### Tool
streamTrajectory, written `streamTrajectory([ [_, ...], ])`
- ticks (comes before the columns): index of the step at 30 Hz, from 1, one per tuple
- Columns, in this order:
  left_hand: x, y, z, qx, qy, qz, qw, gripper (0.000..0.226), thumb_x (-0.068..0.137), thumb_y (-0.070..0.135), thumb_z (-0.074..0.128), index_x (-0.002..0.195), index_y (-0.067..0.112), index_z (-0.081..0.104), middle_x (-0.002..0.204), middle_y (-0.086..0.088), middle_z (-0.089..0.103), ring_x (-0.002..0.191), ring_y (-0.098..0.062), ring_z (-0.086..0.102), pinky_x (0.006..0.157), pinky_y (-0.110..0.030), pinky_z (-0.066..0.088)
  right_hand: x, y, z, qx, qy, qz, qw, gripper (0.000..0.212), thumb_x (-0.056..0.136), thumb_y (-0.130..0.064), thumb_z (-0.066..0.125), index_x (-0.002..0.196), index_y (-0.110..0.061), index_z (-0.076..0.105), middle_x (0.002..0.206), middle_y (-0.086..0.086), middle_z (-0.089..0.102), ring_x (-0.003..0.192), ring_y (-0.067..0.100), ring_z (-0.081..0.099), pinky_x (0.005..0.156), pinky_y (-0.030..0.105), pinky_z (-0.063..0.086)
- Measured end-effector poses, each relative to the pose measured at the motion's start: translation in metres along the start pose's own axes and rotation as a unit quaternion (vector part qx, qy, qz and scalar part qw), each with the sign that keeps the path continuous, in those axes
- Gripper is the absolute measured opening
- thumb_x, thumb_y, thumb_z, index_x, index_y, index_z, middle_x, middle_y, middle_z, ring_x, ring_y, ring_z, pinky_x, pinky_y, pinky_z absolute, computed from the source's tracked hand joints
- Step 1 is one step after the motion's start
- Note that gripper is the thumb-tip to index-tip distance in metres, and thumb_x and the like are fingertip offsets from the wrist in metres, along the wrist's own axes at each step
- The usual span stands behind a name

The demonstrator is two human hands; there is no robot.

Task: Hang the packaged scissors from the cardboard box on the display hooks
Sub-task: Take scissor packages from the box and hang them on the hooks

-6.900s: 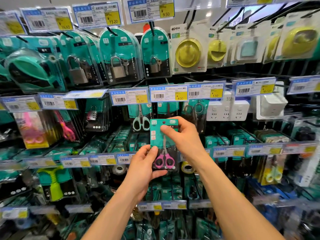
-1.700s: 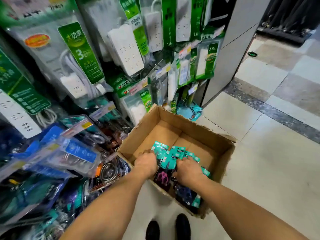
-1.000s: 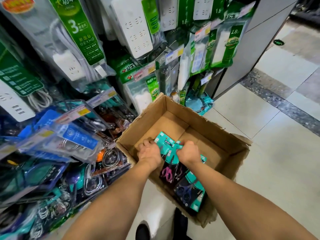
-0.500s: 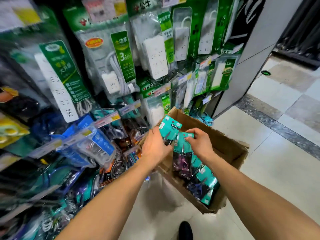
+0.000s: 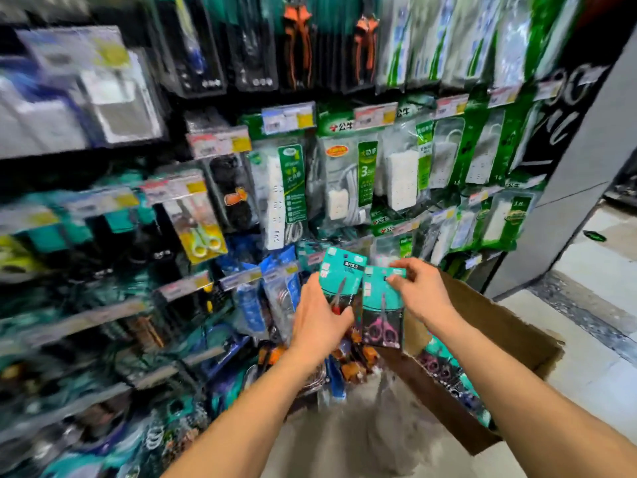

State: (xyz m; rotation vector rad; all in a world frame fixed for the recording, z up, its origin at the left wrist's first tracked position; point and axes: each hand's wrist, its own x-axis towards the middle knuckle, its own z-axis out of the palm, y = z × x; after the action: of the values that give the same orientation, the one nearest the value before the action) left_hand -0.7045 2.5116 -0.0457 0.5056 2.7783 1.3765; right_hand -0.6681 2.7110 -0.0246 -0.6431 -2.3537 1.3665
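Blurred racks of power strips [image 5: 400, 181] fill the background. Both hands are now up out of the cardboard box [image 5: 510, 326]. The left hand [image 5: 320, 322] grips one scissors pack [image 5: 341, 267], and the right hand [image 5: 422, 294] pinches a pink-handled pack [image 5: 381, 326] just beside it. Hanging them likely comes next.

Stands close to a display [image 5: 179, 108], blurred by motion toward the left. Holds a teal pack [image 5: 342, 267] in the left grip [image 5: 319, 317], fingers wrapped round its lower half. Pinches the top right corner of a second pack [image 5: 381, 315] in the right grip [image 5: 418, 293], with pink-handled scissors upright inside. Holds both side by side, edges touching or overlapping, above the far left end of an open box [image 5: 499, 326] on the floor [image 5: 593, 343]. More teal packs [image 5: 437, 363] in the box. Beyond, hanging: bagged power strips [image 5: 396, 181], yellow scissors [image 5: 203, 232] at left, orange-handled pliers [image 5: 298, 39] far up.
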Motion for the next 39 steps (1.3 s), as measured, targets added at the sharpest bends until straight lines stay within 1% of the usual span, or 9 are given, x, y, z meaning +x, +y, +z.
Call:
streamTrajectory([
  [3,-0.022,-0.013,-0.028,-0.014,0.051,-0.029,0.998,0.067,0.07,0.038,0.073,0.129,0.031,0.044,0.121,0.007,0.055,0.113,-0.018,0.058,0.094,-0.042,0.052,-0.011,-0.028,0.015,-0.011,-0.032,-0.053,0.998,0.02,0.088,-0.014,0.074,0.097,-0.029,0.065,0.096,0.004,0.07,0.086,0.024,0.069,0.078,0.043,0.06],
  [7,-0.063,-0.023,-0.059,-0.014,0.107,-0.059,0.992,0.072,0.072,0.037,0.076,0.134,0.034,0.04,0.126,0.009,0.053,0.115,-0.012,0.055,0.093,-0.039,0.051,-0.039,-0.06,0.039,0.03,-0.086,-0.094,0.991,0.017,0.092,-0.009,0.069,0.098,-0.023,0.063,0.09,0.0,0.069,0.075,0.012,0.066,0.064,0.028,0.059],
  [10,-0.102,-0.029,-0.084,-0.009,0.132,-0.079,0.988,0.069,0.072,0.038,0.077,0.13,0.037,0.039,0.124,0.014,0.054,0.112,-0.008,0.055,0.086,-0.034,0.05,-0.07,-0.079,0.06,0.078,-0.145,-0.092,0.982,0.018,0.093,-0.007,0.067,0.095,-0.024,0.063,0.093,0.003,0.071,0.078,0.015,0.07,0.064,0.032,0.06],
  [16,-0.162,-0.045,-0.149,0.008,0.206,-0.125,0.971,0.068,0.069,0.038,0.075,0.127,0.039,0.039,0.119,0.014,0.056,0.104,-0.011,0.061,0.087,-0.041,0.055,-0.123,-0.127,0.105,0.108,-0.216,-0.137,0.961,0.013,0.094,-0.007,0.064,0.097,-0.019,0.063,0.084,-0.004,0.066,0.073,0.004,0.065,0.058,0.022,0.053],
  [21,-0.198,-0.059,-0.204,0.002,0.265,-0.137,0.954,0.064,0.071,0.036,0.076,0.122,0.044,0.037,0.116,0.016,0.058,0.103,-0.009,0.062,0.087,-0.04,0.055,-0.16,-0.171,0.146,0.121,-0.269,-0.163,0.942,0.017,0.094,-0.011,0.064,0.089,-0.027,0.06,0.093,0.013,0.07,0.077,0.024,0.065,0.064,0.043,0.054],
  [29,-0.234,-0.104,-0.283,-0.02,0.314,-0.136,0.939,0.067,0.07,0.042,0.074,0.126,0.044,0.038,0.119,0.017,0.058,0.105,-0.007,0.062,0.088,-0.041,0.056,-0.209,-0.242,0.218,0.149,-0.291,-0.204,0.923,0.009,0.092,-0.015,0.069,0.09,-0.02,0.061,0.085,0.005,0.068,0.072,0.016,0.063,0.061,0.033,0.051],
  [32,-0.242,-0.126,-0.321,-0.023,0.321,-0.126,0.938,0.067,0.072,0.042,0.074,0.128,0.044,0.038,0.119,0.018,0.056,0.106,-0.004,0.06,0.09,-0.04,0.055,-0.225,-0.271,0.25,0.156,-0.288,-0.217,0.92,0.012,0.092,-0.015,0.069,0.088,-0.023,0.061,0.091,0.01,0.07,0.077,0.02,0.066,0.067,0.043,0.055],
  [36,-0.24,-0.154,-0.389,-0.019,0.329,-0.107,0.938,0.072,0.074,0.042,0.074,0.135,0.041,0.037,0.122,0.016,0.054,0.109,-0.006,0.059,0.091,-0.042,0.055,-0.247,-0.319,0.294,0.171,-0.272,-0.233,0.918,0.013,0.093,-0.016,0.068,0.089,-0.025,0.06,0.091,0.008,0.069,0.076,0.021,0.067,0.066,0.042,0.056],
  [39,-0.238,-0.169,-0.433,-0.012,0.328,-0.096,0.94,0.071,0.074,0.04,0.075,0.134,0.04,0.037,0.122,0.017,0.054,0.108,-0.006,0.059,0.089,-0.041,0.056,-0.262,-0.352,0.321,0.168,-0.252,-0.25,0.92,0.011,0.09,-0.02,0.07,0.09,-0.028,0.062,0.093,0.013,0.07,0.073,0.022,0.059,0.066,0.048,0.055],
])
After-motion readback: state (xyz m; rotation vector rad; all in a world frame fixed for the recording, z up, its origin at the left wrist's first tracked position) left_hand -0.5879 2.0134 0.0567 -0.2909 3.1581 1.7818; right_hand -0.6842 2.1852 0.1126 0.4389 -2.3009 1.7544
